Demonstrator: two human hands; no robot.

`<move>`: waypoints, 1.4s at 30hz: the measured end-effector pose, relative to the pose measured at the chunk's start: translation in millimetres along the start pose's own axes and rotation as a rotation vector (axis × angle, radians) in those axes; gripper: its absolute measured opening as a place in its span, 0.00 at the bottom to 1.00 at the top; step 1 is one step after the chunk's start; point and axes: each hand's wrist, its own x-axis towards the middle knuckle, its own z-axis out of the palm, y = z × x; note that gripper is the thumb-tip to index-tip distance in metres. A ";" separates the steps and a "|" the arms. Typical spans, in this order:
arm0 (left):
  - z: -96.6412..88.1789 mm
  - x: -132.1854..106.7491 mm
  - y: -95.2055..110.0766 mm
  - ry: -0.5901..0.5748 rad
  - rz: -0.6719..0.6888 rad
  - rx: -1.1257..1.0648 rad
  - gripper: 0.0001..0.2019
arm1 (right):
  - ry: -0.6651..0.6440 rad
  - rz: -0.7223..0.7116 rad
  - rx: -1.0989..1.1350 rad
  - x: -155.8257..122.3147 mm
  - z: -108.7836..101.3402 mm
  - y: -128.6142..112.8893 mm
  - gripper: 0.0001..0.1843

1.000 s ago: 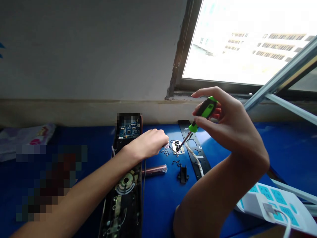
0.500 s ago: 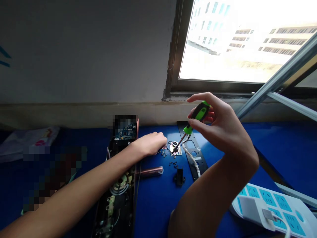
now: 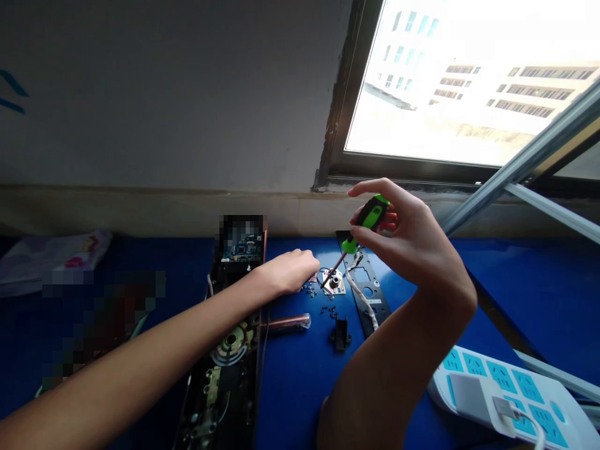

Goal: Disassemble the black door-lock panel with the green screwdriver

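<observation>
My right hand (image 3: 398, 228) grips a green and black screwdriver (image 3: 372, 215), thumb and fingers on the handle and the index finger arched over its end. The shaft slants down to the left, its tip by the left edge of a small square plate (image 3: 334, 282) with a dark round part at its middle. Whether the tip touches anything, I cannot tell. My left hand (image 3: 297, 270) is closed, knuckles up, left of the plate. A sliver of reddish circuit board (image 3: 313, 279) shows at its hidden fingertips. Several loose screws (image 3: 309, 290) lie just below that hand.
A long opened device (image 3: 234, 375) lies under my left forearm. A copper-coloured cylinder (image 3: 288, 322), black bracket (image 3: 340, 334) and black panel (image 3: 370, 290) with white cable (image 3: 360, 292) lie on the blue table (image 3: 295, 381). A power strip (image 3: 529, 400) stands right; a metal bar (image 3: 525, 156) crosses the window.
The screwdriver's tip has shifted from over the small plate to its left edge, uncovering the round part. The right hand moved slightly left. The left hand stays closed in its place.
</observation>
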 end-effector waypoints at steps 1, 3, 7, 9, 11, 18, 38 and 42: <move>0.1 0.3 0.0 -0.002 0.007 -0.008 0.13 | -0.002 0.005 0.003 0.0 -0.1 0.0 0.24; 0.3 0.8 -0.4 -0.005 0.018 -0.028 0.14 | -0.003 0.021 0.017 -0.2 -0.4 0.5 0.24; 0.7 2.5 -0.9 -0.007 0.026 -0.064 0.16 | -0.008 0.051 0.040 -0.6 -1.0 3.0 0.26; 0.1 2.7 -1.1 -0.017 0.035 -0.081 0.15 | -0.008 0.062 0.043 -0.8 -1.3 4.6 0.26; -1.5 1.7 -2.1 -0.029 0.042 -0.094 0.15 | -0.008 0.072 0.042 -1.0 -1.5 5.4 0.26; -8.1 -6.8 -5.8 -0.030 0.025 -0.071 0.19 | -0.017 0.080 0.049 -1.0 -1.2 2.7 0.27; -12.4 -4.0 7.7 -0.022 0.031 -0.063 0.14 | -0.043 0.086 0.028 -1.9 -2.0 1.1 0.26; -20.7 -15.5 2.7 0.043 0.028 -0.057 0.14 | -0.060 0.094 0.033 -1.1 -1.3 -0.2 0.26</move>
